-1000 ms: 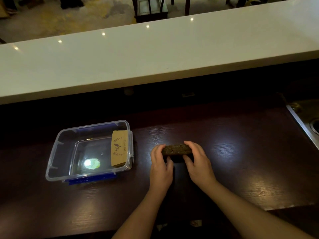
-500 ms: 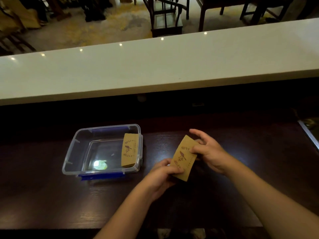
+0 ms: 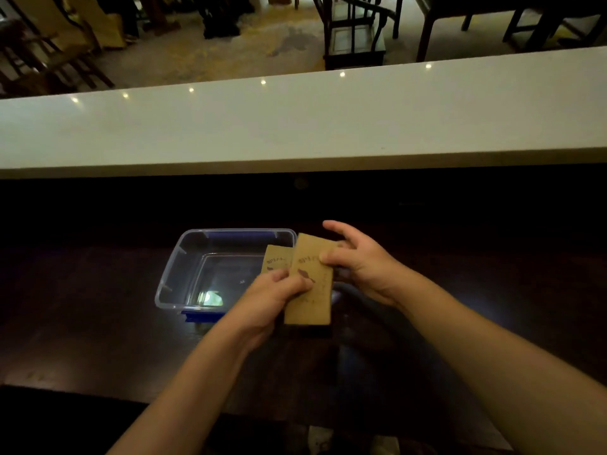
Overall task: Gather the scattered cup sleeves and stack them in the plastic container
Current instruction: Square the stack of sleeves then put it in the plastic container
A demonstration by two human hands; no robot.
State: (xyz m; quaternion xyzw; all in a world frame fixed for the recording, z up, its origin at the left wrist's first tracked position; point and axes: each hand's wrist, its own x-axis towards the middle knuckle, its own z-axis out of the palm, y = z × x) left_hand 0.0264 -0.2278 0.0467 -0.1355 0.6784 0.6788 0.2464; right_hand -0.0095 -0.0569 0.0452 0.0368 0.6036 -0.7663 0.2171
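Both hands hold one flat brown cup sleeve, which stands up tall with its printed side facing the camera. The left hand pinches the left edge of it, with the thumb lying across the front near a small dark bird picture. The right hand pinches the right edge higher up, thumb on the front, and its other fingers are spread out and point up and away behind the sleeve. The bottom of the sleeve is close to the dark wooden counter, but it is hard to tell if it touches. Just to the left of the held sleeve, and partly behind it, a second brown sleeve leans up against the right wall inside the clear plastic container. The left hand covers the lower part of that second sleeve. The container is a see-through box with blue clips, and it sits on the counter to the left of the hands. A bright spot of light shines on its floor, and the left part of the box is bare. Beyond the hands, past a dark strip, runs a long white countertop with little dots of light on it. Farther off are dark chairs on a pale floor.
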